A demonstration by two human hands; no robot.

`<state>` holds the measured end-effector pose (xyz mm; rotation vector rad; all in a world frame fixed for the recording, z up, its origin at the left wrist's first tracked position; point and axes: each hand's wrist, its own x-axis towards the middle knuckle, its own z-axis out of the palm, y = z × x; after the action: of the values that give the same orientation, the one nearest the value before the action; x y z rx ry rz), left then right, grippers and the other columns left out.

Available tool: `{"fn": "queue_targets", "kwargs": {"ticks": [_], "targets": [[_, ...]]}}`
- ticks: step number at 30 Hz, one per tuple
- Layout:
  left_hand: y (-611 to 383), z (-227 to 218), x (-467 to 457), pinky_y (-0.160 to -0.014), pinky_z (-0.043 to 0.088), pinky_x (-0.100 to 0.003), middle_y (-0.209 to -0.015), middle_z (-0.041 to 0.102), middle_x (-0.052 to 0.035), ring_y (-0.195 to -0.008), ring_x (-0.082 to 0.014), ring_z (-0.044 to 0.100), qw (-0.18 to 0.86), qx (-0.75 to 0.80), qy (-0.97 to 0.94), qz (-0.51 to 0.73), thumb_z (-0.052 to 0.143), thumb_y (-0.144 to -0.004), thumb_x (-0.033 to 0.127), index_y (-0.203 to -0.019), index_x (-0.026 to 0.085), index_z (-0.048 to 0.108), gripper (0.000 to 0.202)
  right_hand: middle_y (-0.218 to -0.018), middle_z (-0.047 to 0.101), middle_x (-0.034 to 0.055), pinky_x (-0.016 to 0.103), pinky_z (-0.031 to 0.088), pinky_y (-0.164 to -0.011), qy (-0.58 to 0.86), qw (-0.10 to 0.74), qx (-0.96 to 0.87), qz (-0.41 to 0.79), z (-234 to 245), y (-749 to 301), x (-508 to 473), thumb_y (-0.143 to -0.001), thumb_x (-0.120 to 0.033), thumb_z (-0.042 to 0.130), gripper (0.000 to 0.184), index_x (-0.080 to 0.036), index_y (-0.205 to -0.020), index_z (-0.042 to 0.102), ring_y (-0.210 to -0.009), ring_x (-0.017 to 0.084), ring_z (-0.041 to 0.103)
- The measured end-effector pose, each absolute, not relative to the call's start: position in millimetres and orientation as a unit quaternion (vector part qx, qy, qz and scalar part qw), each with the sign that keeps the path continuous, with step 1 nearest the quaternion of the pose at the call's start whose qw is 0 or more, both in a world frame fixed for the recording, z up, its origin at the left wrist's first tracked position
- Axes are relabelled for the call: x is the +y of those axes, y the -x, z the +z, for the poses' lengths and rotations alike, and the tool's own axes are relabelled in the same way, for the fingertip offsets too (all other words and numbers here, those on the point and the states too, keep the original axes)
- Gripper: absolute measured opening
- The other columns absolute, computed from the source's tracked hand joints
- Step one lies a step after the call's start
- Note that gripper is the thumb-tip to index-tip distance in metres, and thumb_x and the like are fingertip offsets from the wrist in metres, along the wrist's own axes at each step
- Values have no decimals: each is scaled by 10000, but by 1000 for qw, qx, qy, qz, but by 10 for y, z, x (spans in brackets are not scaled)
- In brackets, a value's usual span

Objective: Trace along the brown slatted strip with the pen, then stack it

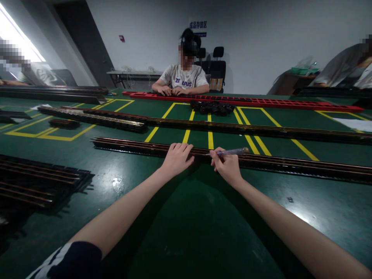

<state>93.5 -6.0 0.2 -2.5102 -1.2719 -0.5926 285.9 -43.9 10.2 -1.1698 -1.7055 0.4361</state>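
A long black strip (136,147) with copper-coloured rods along it lies across the green table in front of me. My left hand (177,158) grips it just left of the middle, fingers over the top and thumb on the near side. In my right hand (228,166) is a screwdriver (232,152) with a clear handle, pinched near its shaft. Its thin tip points left and down at the strip, between my two hands. Whether the tip touches a rod I cannot tell.
More black strips (261,130) lie farther back, and a stack (37,180) is at the left. Beyond are a pile of black parts (213,107) and a long red frame (276,102), where a person (186,79) sits. Yellow tape lines (302,149) mark the table.
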Motion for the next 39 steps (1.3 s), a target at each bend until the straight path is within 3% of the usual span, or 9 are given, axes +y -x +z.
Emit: {"fn": "queue_targets", "kwargs": {"ticks": [9, 17, 26, 39], "targets": [[-936, 0, -61, -930, 404, -410, -1152, 633, -113, -1059, -242, 568, 130, -440, 865, -203, 448, -909, 349, -1179, 127, 562, 368, -491, 568, 1, 189, 389, -349, 484, 485, -695, 217, 90, -2866, -433, -878, -437, 504, 353, -173, -645, 519, -355, 100, 530], [-934, -11, -51, -923, 406, -411, -1144, 634, -111, -1049, -242, 566, 134, -437, 866, -205, 450, -907, 344, -1181, 120, 558, 370, -584, 607, 7, 187, 398, -345, 473, 491, -691, 239, 82, -2868, -410, -865, -443, 522, 290, -162, -802, 552, -366, 93, 535], [-941, 4, -65, -936, 401, -410, -1148, 632, -107, -1052, -244, 563, 123, -444, 864, -203, 442, -905, 344, -1175, 119, 562, 371, -644, 605, 20, 196, 400, -348, 450, 502, -683, 282, 117, -2862, -401, -825, -481, 567, 315, -170, -792, 532, -432, 107, 567], [-950, 17, -78, -938, 397, -412, -1150, 632, -105, -1052, -243, 565, 115, -445, 865, -203, 434, -909, 342, -1173, 129, 561, 362, -633, 617, 30, 205, 417, -362, 485, 516, -674, 209, 120, -2853, -436, -885, -438, 495, 307, -164, -748, 521, -396, 94, 546]]}}
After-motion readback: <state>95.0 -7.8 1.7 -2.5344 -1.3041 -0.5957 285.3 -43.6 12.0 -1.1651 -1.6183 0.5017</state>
